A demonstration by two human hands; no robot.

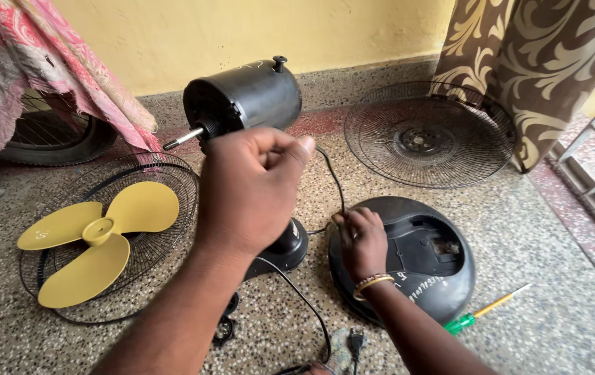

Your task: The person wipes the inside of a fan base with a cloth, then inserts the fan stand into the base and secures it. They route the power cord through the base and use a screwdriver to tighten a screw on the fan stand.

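Steadying the motor [245, 101] upright with my left hand [249, 191], fingers clamped on its neck, I pinch the cord [335, 182] in my right hand [360, 239] over the base [426, 267], just right of the motor.

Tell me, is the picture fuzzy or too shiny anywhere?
Head view: soft, even daylight, no glare; the yellow blade and motor look sharp. Head view: the left hand, closest to the camera, looks big and a little soft. Head view: the right hand on the black base casts only a faint shadow.
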